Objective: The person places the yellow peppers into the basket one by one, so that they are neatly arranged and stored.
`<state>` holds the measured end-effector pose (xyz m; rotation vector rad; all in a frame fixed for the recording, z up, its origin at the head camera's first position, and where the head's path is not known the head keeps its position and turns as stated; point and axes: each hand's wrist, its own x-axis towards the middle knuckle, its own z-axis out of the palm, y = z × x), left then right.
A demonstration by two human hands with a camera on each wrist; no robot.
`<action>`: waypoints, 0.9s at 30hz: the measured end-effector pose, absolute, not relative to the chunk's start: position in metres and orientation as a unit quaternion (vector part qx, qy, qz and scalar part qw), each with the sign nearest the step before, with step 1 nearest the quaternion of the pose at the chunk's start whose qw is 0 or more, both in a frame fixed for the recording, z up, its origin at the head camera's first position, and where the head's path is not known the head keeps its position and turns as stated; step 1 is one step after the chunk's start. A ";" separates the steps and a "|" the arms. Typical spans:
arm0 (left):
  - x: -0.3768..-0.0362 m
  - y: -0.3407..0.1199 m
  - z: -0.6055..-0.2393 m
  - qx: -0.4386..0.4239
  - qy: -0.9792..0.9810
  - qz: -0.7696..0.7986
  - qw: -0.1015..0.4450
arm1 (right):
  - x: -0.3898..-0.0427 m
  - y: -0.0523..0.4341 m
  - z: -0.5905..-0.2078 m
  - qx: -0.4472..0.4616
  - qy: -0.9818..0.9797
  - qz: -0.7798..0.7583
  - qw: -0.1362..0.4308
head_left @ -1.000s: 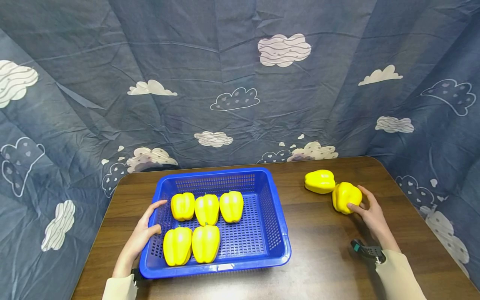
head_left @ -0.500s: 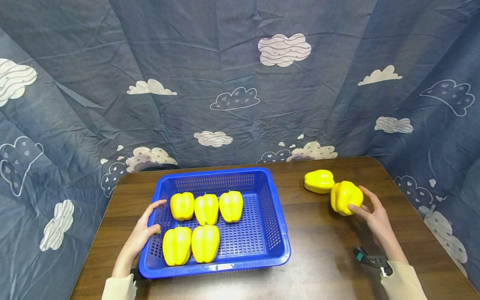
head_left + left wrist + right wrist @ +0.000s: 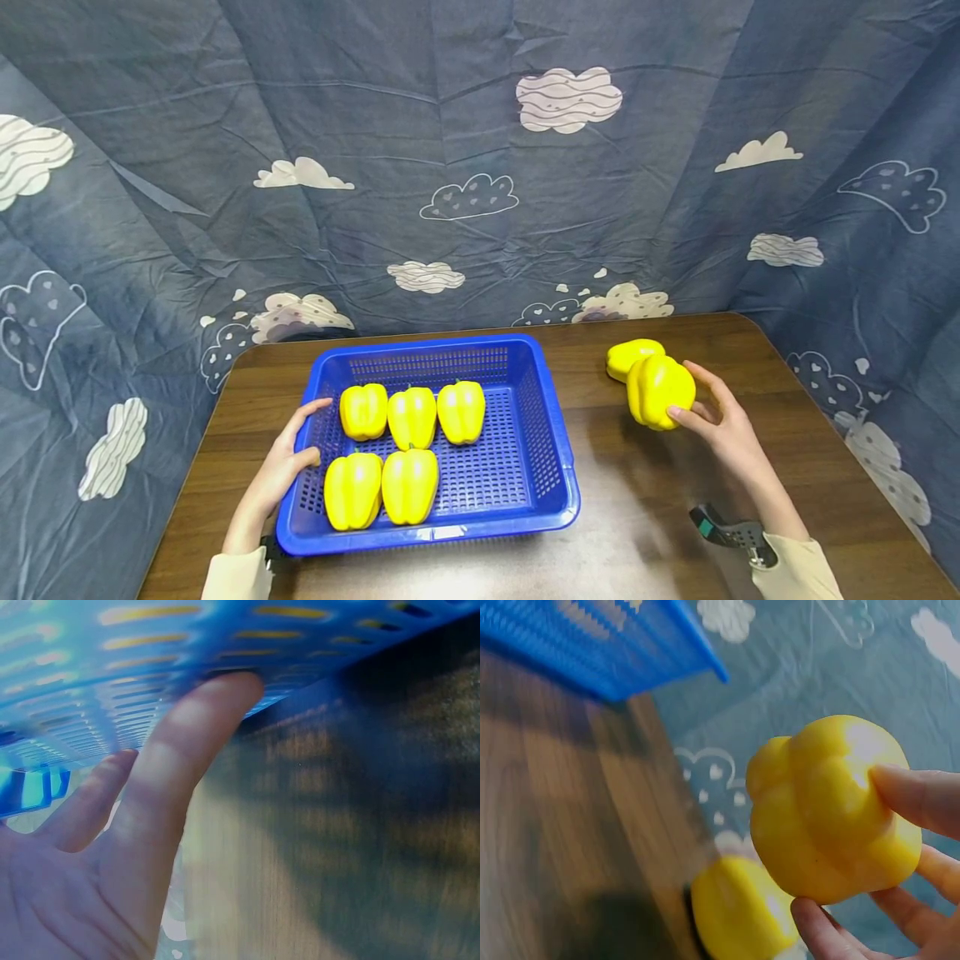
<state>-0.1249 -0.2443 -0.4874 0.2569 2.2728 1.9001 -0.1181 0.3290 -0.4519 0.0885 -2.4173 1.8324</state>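
At the near left of the wooden table [image 3: 622,517], left hand [image 3: 281,471] against the outer wall of the blue basket [image 3: 551,467], fingers straight and relaxed on the mesh, thumb resting at the rim, steadying rather than gripping. Inside the basket, five yellow peppers [image 3: 409,483], two in the near row, three behind. Farther right, right hand [image 3: 723,429] with fingers and thumb curled round a lifted yellow pepper [image 3: 660,390], clear of the tabletop. Just behind that, a second loose pepper [image 3: 628,354] lying on the table. Step in hand, by the look of it: carrying the lifted pepper toward the basket. Next move likely calling for a swing left over the rim and a gentle set-down in the open near-right spot, grip kept firm meanwhile
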 end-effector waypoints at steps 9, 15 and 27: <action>-0.125 -0.245 -0.488 0.089 0.759 0.640 0.087 | -0.114 0.291 -0.438 0.086 -0.771 0.631 0.028; -0.125 -0.245 -0.488 0.085 0.757 0.642 0.088 | -0.114 0.269 -0.428 0.117 -0.775 0.621 0.023; -0.125 -0.245 -0.487 0.081 0.763 0.635 0.090 | -0.110 0.230 -0.421 0.133 -0.770 0.623 -0.033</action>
